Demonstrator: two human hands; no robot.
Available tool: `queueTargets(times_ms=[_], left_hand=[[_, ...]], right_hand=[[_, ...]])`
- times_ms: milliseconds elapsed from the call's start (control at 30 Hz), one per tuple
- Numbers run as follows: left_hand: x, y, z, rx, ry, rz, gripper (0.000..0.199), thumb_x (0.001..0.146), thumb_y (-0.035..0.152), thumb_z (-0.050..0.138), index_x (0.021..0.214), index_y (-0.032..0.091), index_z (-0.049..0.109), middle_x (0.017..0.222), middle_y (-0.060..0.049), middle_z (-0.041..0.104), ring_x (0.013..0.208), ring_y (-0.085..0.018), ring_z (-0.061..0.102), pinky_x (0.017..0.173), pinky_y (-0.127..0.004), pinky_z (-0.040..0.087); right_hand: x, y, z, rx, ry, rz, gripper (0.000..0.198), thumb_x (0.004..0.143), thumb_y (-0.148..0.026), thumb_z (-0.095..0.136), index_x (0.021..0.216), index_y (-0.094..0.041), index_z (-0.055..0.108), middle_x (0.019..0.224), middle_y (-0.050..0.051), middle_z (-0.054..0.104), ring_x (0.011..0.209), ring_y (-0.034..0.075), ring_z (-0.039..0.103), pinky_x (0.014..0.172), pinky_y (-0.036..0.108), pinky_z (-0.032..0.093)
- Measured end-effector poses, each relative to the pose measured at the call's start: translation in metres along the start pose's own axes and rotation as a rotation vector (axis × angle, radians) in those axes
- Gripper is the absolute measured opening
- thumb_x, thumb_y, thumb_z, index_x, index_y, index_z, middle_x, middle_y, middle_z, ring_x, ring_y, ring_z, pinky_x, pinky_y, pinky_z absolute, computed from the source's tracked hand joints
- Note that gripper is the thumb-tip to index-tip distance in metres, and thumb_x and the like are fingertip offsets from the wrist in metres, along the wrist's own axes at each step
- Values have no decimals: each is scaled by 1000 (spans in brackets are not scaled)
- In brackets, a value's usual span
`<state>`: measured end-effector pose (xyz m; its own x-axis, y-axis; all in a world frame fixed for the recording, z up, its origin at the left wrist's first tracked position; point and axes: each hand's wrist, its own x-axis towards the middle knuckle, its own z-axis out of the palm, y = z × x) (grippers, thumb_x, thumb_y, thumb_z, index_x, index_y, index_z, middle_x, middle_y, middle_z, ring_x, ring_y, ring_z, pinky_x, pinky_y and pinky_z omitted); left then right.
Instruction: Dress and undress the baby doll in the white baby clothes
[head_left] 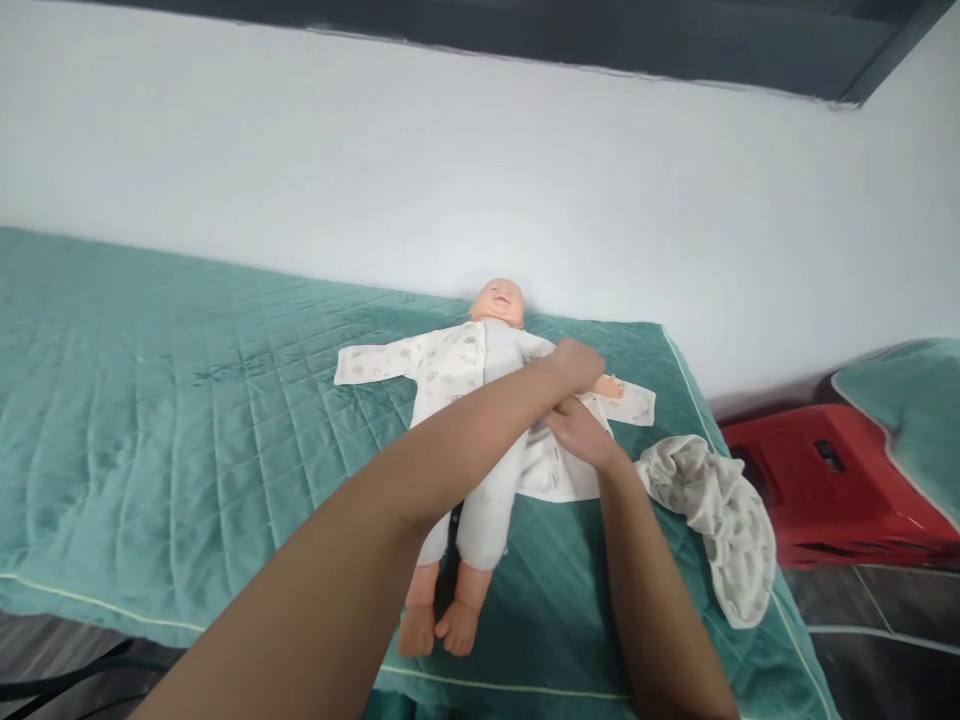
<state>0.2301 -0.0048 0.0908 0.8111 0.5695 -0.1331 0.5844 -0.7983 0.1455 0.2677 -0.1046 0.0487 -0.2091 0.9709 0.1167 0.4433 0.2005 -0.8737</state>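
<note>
A baby doll [487,525] lies on its back, its bare feet pointing toward me. A white printed baby jacket [450,375] is spread open around it, with one sleeve stretched out to the left and the other to the right. My left hand [577,366] reaches across the doll and is closed around its arm on the right side; the doll's small hand [609,387] sticks out beyond my fingers. Just below, my right hand [583,432] is closed against the same arm and the jacket. What its fingertips grip is hidden.
A green quilted cover [225,450] lies under the doll. To the right, a crumpled white printed baby garment [716,520] rests near the cover's edge. A red plastic stool [840,490] stands beyond that edge. A white wall [450,160] rises behind the doll's head.
</note>
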Motion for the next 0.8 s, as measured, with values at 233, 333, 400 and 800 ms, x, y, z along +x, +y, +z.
queueTargets(times_ms=[233, 333, 400, 800], left_hand=[[-9, -24, -8, 45, 76, 20, 42, 84, 13, 59, 126, 16, 62, 126, -17, 67, 115, -33, 64, 95, -43, 49], [-10, -26, -11, 70, 46, 15, 43, 85, 16, 57, 127, 18, 59, 119, -13, 70, 107, -30, 67, 89, -40, 51], [-11, -26, -12, 86, 49, 12, 40, 85, 17, 56, 125, 18, 59, 116, -12, 72, 104, -29, 68, 87, -37, 50], [-37, -17, -8, 212, 43, 64, 28, 89, 18, 56, 115, 16, 66, 103, -13, 75, 95, -29, 70, 79, -35, 44]], right_hand=[[-27, 23, -69, -96, 99, 351, 37, 84, -53, 63, 100, -24, 79, 100, 6, 79, 101, 30, 70, 94, 46, 52], [-20, 39, -69, -427, 357, 529, 32, 80, -51, 66, 81, -19, 70, 83, 7, 74, 80, 24, 65, 72, 35, 46], [-13, 45, -62, -490, 377, 541, 31, 75, -50, 70, 71, -20, 63, 72, 4, 69, 71, 20, 59, 64, 31, 37], [-17, 75, -86, 301, 803, 413, 22, 63, -37, 62, 59, -26, 44, 46, -9, 37, 45, 12, 33, 43, 27, 27]])
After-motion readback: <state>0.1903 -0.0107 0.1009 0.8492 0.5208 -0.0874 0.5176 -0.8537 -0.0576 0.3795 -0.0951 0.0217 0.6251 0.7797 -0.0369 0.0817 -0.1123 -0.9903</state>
